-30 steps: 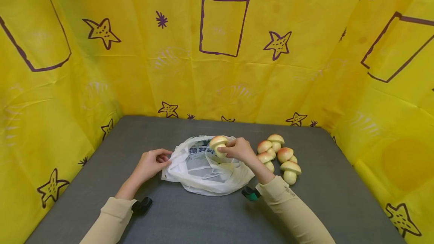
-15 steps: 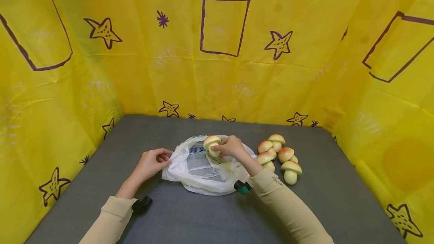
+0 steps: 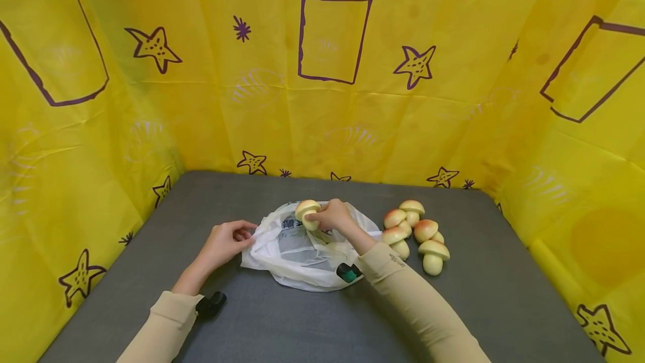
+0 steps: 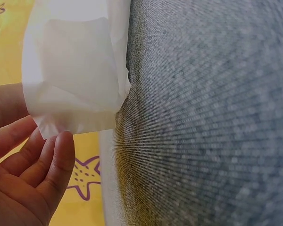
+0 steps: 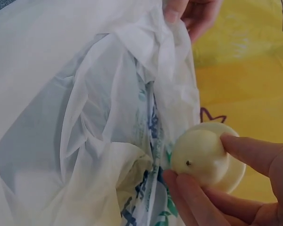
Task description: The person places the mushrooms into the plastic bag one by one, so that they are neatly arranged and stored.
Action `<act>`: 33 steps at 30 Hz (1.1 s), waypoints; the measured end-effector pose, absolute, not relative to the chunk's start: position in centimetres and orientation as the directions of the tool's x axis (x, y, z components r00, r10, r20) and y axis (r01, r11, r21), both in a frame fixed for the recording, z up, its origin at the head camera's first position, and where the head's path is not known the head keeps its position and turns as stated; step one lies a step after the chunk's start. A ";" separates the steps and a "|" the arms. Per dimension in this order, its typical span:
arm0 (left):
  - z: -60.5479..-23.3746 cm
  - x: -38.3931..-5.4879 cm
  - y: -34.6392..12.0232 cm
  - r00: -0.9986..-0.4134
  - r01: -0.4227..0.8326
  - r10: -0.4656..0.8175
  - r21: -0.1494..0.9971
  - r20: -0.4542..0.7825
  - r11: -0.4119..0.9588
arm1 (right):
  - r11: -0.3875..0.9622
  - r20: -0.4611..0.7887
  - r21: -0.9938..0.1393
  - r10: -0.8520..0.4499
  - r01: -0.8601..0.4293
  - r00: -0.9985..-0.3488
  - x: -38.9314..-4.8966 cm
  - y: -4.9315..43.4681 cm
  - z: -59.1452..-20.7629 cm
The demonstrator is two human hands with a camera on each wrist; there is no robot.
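Note:
A toy mushroom with a pale stem and a cream cap tinged orange is pinched by my right hand over the far side of the bag's mouth. Its rounded stem end faces the camera in the right wrist view, between thumb and fingers. The white plastic bag lies with its mouth spread, dark blue print showing inside. At the bag's left edge, my left hand pinches the plastic. The left wrist view has that hand at the bag's translucent edge, one finger partly behind it.
To the right of the bag, several more toy mushrooms lie close together on the dark grey table. A yellow cloth with purple starfish drawings rises behind the table and along both sides.
The right hand has moved left with the mushroom, across the far part of the bag's mouth. My left hand keeps its place at the bag's edge.

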State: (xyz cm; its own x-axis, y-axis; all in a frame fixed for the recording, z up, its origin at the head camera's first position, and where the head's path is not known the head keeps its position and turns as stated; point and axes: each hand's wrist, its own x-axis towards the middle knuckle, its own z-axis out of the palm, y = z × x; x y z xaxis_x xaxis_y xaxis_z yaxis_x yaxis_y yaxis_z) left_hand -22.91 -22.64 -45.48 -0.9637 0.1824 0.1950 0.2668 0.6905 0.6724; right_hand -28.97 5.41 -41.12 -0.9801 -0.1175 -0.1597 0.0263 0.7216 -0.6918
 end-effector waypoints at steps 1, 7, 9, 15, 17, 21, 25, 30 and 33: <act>-45.5 -22.9 -22.6 -0.963 0.268 0.184 0.673 0.195 0.689 | 0.709 -0.163 -0.704 -0.114 0.035 -0.980 -29.1 5.3 -41.2; -45.5 -23.0 -22.6 -0.965 0.262 0.186 0.679 0.184 0.686 | 0.687 -0.195 -0.722 -0.084 0.085 -0.977 -29.4 4.5 -41.5; -45.5 -23.0 -22.6 -0.965 0.261 0.186 0.679 0.184 0.686 | 0.686 -0.190 -0.722 -0.074 0.088 -0.979 -29.5 4.3 -41.6; -45.4 -22.9 -22.6 -0.966 0.259 0.186 0.681 0.181 0.684 | 0.670 -0.216 -0.729 -0.032 0.139 -0.976 -29.9 3.6 -42.0; -45.4 -22.9 -22.6 -0.966 0.258 0.186 0.683 0.179 0.684 | 0.670 -0.228 -0.726 -0.023 0.154 -0.973 -30.1 3.5 -42.2; -45.4 -22.9 -22.7 -0.966 0.259 0.187 0.682 0.179 0.683 | 0.678 -0.244 -0.713 -0.007 0.175 -0.970 -30.5 3.4 -42.7; -45.5 -23.0 -22.7 -0.965 0.260 0.190 0.681 0.178 0.685 | 0.673 -0.264 -0.712 0.006 0.199 -0.965 -30.6 3.3 -42.8; -45.5 -23.1 -22.7 -0.966 0.260 0.194 0.683 0.173 0.683 | 0.706 -0.262 -0.683 0.003 0.188 -0.965 -30.2 3.2 -42.5; -45.4 -23.0 -22.7 -0.966 0.256 0.194 0.684 0.169 0.682 | 0.729 -0.252 -0.662 -0.002 0.171 -0.968 -30.1 3.1 -42.5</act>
